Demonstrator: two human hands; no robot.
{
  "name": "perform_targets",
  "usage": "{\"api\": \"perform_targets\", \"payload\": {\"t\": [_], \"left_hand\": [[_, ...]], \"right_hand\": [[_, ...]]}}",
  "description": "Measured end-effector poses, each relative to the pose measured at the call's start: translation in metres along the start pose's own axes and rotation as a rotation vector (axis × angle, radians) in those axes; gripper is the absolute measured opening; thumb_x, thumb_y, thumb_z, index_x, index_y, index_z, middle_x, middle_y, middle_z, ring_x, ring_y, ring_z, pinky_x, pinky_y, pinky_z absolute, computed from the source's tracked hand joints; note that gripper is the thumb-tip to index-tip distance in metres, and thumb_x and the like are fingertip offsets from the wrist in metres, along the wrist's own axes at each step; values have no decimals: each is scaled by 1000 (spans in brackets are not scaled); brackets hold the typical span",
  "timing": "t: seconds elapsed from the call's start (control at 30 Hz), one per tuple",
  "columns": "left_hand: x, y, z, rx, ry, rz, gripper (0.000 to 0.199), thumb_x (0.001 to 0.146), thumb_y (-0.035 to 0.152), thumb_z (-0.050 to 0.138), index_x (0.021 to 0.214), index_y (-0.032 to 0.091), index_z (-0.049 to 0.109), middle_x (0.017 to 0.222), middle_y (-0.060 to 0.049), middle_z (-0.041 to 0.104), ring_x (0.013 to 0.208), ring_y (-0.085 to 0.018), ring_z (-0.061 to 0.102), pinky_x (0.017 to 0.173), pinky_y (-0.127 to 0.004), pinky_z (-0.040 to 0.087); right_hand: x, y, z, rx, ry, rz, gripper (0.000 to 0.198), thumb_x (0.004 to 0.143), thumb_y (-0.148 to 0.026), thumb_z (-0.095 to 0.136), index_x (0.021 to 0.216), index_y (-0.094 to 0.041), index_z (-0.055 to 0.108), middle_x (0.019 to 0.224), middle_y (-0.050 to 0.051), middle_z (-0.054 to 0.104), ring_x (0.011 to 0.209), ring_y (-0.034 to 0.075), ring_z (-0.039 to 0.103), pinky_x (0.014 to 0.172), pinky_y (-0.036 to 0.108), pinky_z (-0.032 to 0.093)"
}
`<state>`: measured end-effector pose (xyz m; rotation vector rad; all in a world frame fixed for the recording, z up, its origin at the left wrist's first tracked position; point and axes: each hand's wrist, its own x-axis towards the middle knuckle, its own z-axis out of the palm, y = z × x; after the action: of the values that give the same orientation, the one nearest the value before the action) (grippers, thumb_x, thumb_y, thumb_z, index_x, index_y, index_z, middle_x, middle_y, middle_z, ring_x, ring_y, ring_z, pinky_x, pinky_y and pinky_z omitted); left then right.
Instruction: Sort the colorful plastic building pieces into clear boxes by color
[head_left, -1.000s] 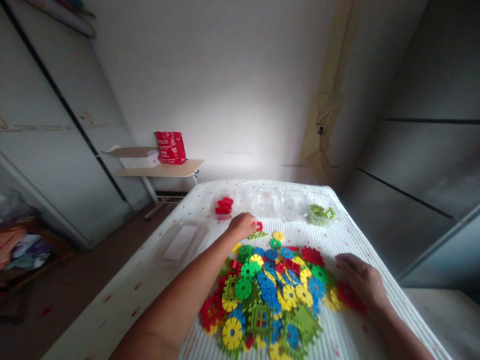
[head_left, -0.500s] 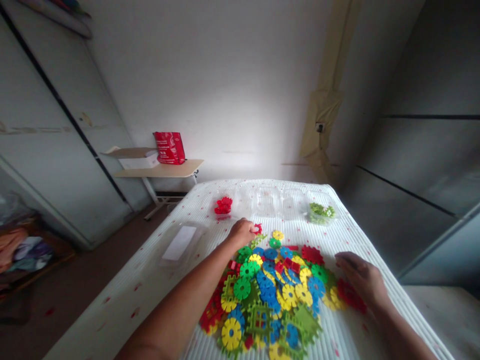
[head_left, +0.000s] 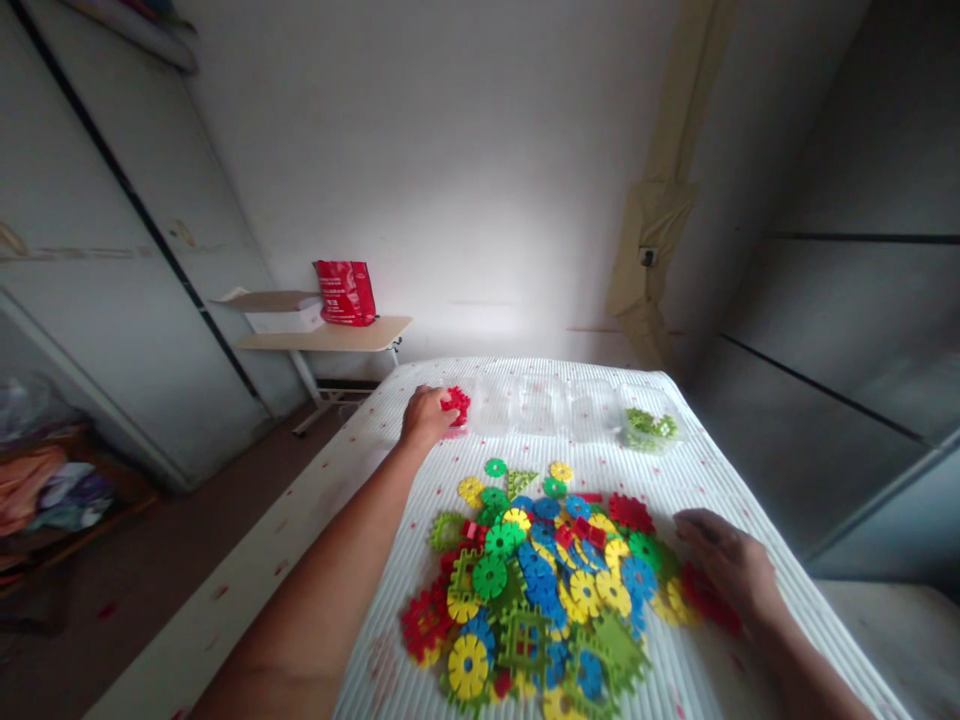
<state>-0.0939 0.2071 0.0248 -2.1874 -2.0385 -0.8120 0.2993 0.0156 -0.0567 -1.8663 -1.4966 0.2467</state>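
My left hand point(head_left: 425, 415) is at the far left plastic container, its fingers pinched at the red building pieces point(head_left: 456, 405). The piece in its fingertips blends with the red ones around it. My right hand point(head_left: 727, 560) hovers or rests at the right side of the pile, fingers stretched out, holding nothing; red toothed pieces point(head_left: 709, 598) lie just below it. Between my arms spreads a heap of plastic building pieces point(head_left: 536, 575): yellow, blue and green notched discs, with red and olive-green toothed squares. A light green triangle point(head_left: 521, 483) lies at the heap's far edge.
Clear plastic containers point(head_left: 538, 405) stand in a row along the table's far end; the rightmost holds light green pieces point(head_left: 649, 425). Behind to the left, a small side table point(head_left: 352, 335) carries a red bag point(head_left: 346, 293) and a white box point(head_left: 283, 318).
My left hand has moved from the heap's far edge, left and away from me, to the red container, carrying a red piece. The right hand has stayed nearly still.
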Motion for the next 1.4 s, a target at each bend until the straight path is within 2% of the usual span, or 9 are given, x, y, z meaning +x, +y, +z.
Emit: {"api": "perform_targets", "payload": {"t": [0.13,0.23,0.33,0.43,0.6,0.9,1.17,1.3,1.4], "left_hand": [[6,-5,4,44,-18,-62,21,67,29,61,85,19,67,89,-6,64,85,-18,60,76,-25,46],[-5,5,8,-15,-4,-16,15,71,24,57,81,18,67,88,-5,65,84,-17,60,77,-24,46],[-21,28,14,-184,-71,146,16,70,16,55,79,17,67,86,-3,67,80,-14,61,76,-21,46],[-37,60,25,-369,-262,336,19,70,16,54,83,17,67,86,-2,68,77,-12,61,73,-19,46],[-60,112,51,-350,-488,551,25,71,20,52,90,20,68,90,-2,69,83,-15,62,76,-23,46],[-80,169,69,-153,-606,618,20,71,18,52,82,20,69,87,-4,69,82,-17,61,75,-25,45],[-84,170,73,-108,-621,561,14,69,20,56,80,18,63,87,-7,65,81,-21,60,67,-27,45],[-82,160,59,-180,-591,549,22,77,18,45,95,21,55,87,-2,64,80,-16,58,66,-22,42],[-87,154,45,-293,-637,646,24,77,16,43,98,22,53,88,0,63,77,-13,57,65,-20,40]], "right_hand": [[1,1,-1,37,6,-9,36,72,-48,48,79,-18,66,72,3,69,65,18,62,55,22,45],[2,3,-1,66,16,-22,34,72,-47,48,79,-18,66,74,3,69,67,18,62,56,22,46],[3,3,-2,74,35,-22,33,72,-46,49,79,-19,66,74,3,69,68,18,62,57,22,45],[3,1,-3,61,55,-4,33,72,-47,50,78,-19,66,71,3,68,65,18,61,56,22,45],[2,-2,-4,84,55,16,34,72,-47,48,78,-18,65,69,3,68,62,17,60,53,22,44],[4,1,-4,69,70,25,36,71,-48,48,77,-18,66,71,4,68,65,18,60,56,24,44],[3,2,-5,52,61,33,35,73,-48,47,79,-18,66,72,3,69,64,18,60,54,24,43],[3,0,-5,71,64,19,33,72,-47,48,77,-19,66,71,3,69,63,18,60,53,24,43],[3,-3,-6,101,65,6,33,71,-47,49,76,-18,66,72,4,69,62,18,61,53,24,44]]}}
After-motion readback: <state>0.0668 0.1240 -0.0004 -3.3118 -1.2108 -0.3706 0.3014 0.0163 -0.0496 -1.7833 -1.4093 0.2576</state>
